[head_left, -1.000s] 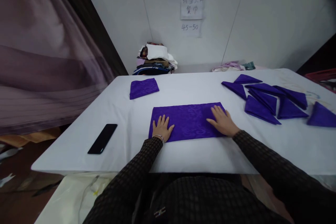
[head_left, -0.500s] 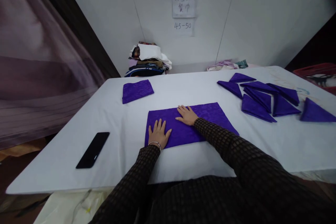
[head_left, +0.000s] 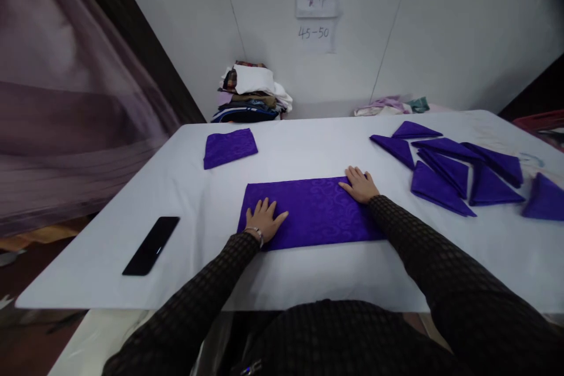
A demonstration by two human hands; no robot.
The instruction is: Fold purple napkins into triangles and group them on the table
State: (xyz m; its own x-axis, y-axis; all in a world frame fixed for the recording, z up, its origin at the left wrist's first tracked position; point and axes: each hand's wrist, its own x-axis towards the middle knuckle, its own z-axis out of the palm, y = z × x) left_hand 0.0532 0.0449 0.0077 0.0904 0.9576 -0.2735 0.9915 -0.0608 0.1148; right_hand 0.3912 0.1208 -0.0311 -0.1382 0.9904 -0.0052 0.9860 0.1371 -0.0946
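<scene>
A purple patterned napkin (head_left: 315, 211), folded into a long rectangle, lies flat on the white table in front of me. My left hand (head_left: 263, 220) rests palm down on its left end, fingers spread, with a bracelet at the wrist. On the far right part of the same cloth lies my right hand (head_left: 360, 185), also flat with fingers apart; its forearm hides the cloth's right end. Neither hand grips anything.
Several purple napkins folded into triangles (head_left: 442, 189) lie at the right. Another folded purple cloth (head_left: 230, 148) is at the back left, and a black phone (head_left: 151, 245) at the left. Behind the white table (head_left: 194, 188) are a clothes stack (head_left: 253, 94) and crumpled fabrics (head_left: 388, 106).
My right hand has slid to the right across the napkin, toward its far right side. My left hand stays on the left end. The view has shifted slightly.
</scene>
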